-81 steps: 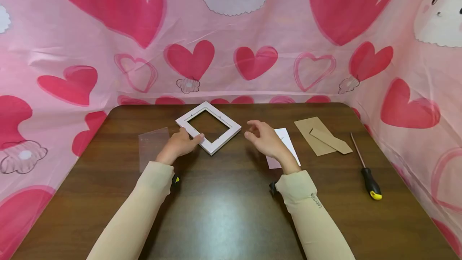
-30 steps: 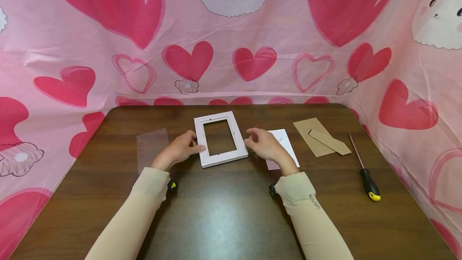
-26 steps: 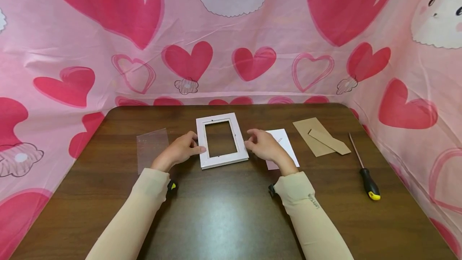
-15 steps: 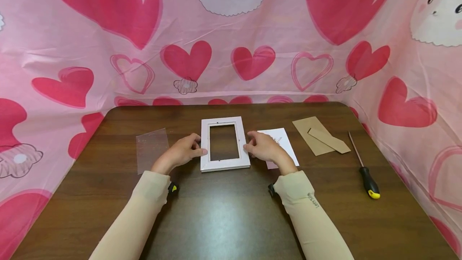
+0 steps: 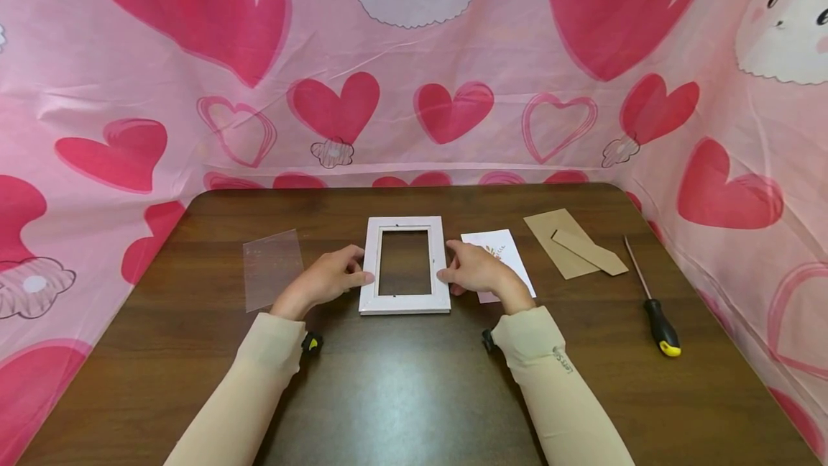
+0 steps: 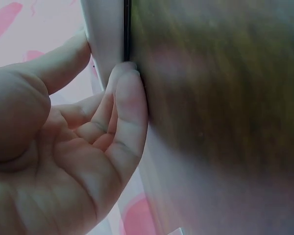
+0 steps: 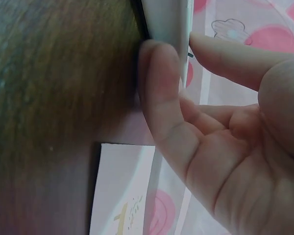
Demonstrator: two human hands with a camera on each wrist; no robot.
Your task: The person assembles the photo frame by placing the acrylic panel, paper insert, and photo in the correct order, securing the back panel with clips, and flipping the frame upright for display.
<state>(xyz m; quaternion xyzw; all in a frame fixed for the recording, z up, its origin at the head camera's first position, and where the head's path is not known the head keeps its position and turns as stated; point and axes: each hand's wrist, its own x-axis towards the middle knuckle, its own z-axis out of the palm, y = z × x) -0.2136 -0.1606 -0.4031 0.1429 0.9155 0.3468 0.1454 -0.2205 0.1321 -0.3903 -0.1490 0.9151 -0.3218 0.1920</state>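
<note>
A white picture frame (image 5: 405, 303), its middle open to the table, sits squarely before me in the head view. My left hand (image 5: 331, 277) grips its left side, thumb on top and fingertips against the outer edge. On the opposite side my right hand (image 5: 477, 269) pinches the frame the same way. In the left wrist view the frame's side (image 6: 106, 34) lies between thumb and curled fingers. The right wrist view has the other side (image 7: 167, 22) between thumb and fingers, with a small dark tab by the thumb tip. A printed white card (image 5: 515, 257) lies beside my right hand, partly hidden by it.
A clear plastic sheet (image 5: 272, 270) lies left of my left hand on the brown wooden table (image 5: 401, 394). To the right are a tan backing board (image 5: 550, 226) with its stand leg (image 5: 589, 250) and a black-and-yellow screwdriver (image 5: 661, 326). Pink heart-patterned cloth (image 5: 414, 49) surrounds the table.
The picture frame has turned from diagonal to straight and come closer to me. My right hand, apart from it at first, now holds its right side; the left hand keeps the left side.
</note>
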